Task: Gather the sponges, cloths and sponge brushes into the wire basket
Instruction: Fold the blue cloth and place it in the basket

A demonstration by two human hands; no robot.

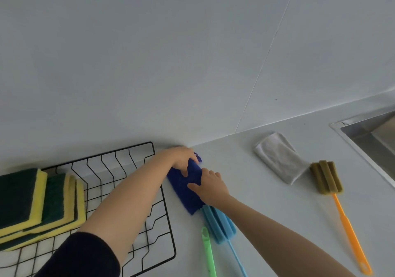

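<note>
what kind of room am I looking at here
Most likely a kitchen counter. A steel sink is set into the pale countertop against a plain wall, and cleaning gear lies about: scouring sponges in a wire basket and a sponge brush.

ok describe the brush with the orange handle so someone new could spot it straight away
Start at the steel sink on the right. On the counter left of it lies a sponge brush, its head beside a folded white cloth. Olive-green ribbed head, orange handle; the other brush is all blue.
</note>
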